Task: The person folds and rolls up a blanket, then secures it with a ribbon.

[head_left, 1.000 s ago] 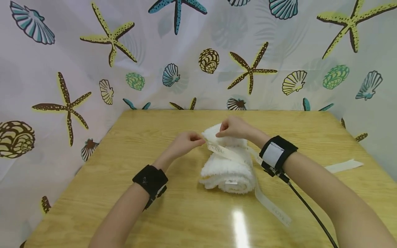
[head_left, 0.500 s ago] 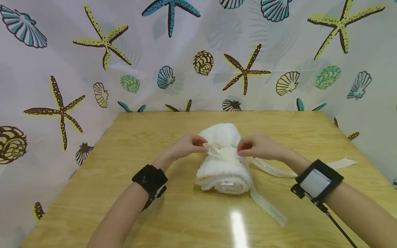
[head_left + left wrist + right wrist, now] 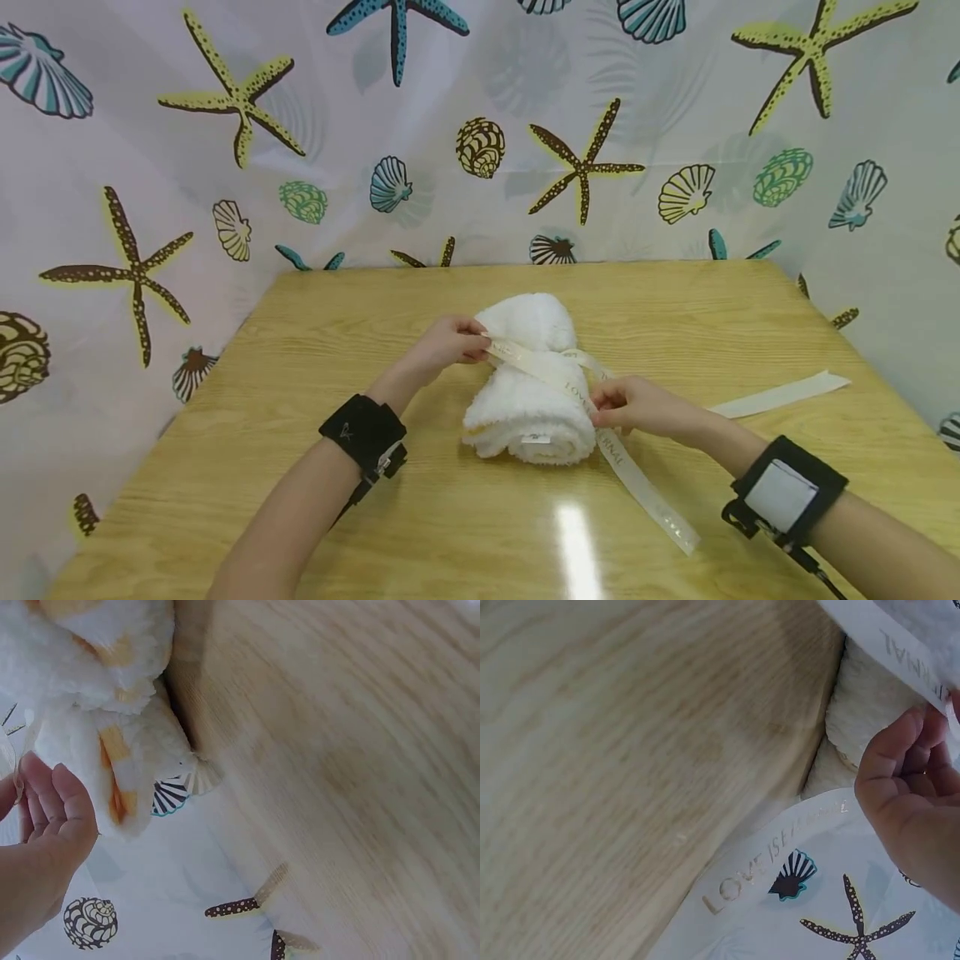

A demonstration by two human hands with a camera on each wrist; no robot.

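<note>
A rolled white fluffy towel (image 3: 528, 387) lies in the middle of the wooden table (image 3: 375, 500). A cream ribbon (image 3: 543, 371) with printed letters runs slantwise across its top. My left hand (image 3: 450, 343) pinches the ribbon at the towel's upper left side. My right hand (image 3: 633, 406) pinches the same ribbon at the towel's right side, near the front end. One ribbon tail (image 3: 652, 500) trails toward the front of the table. In the right wrist view the lettered ribbon (image 3: 900, 652) passes over the towel (image 3: 870, 705) beside my fingers (image 3: 900, 765). The left wrist view shows the towel (image 3: 82, 712) above my fingers (image 3: 56, 810).
Another ribbon length (image 3: 780, 393) stretches across the table to the right. A curtain printed with starfish and shells (image 3: 480, 125) closes in the table at the back and both sides. Bare wood lies to the left and in front of the towel.
My right hand moved from the towel's far end, across its top, down to its right front side, drawing the ribbon slantwise over the roll. The left hand stayed at the upper left.
</note>
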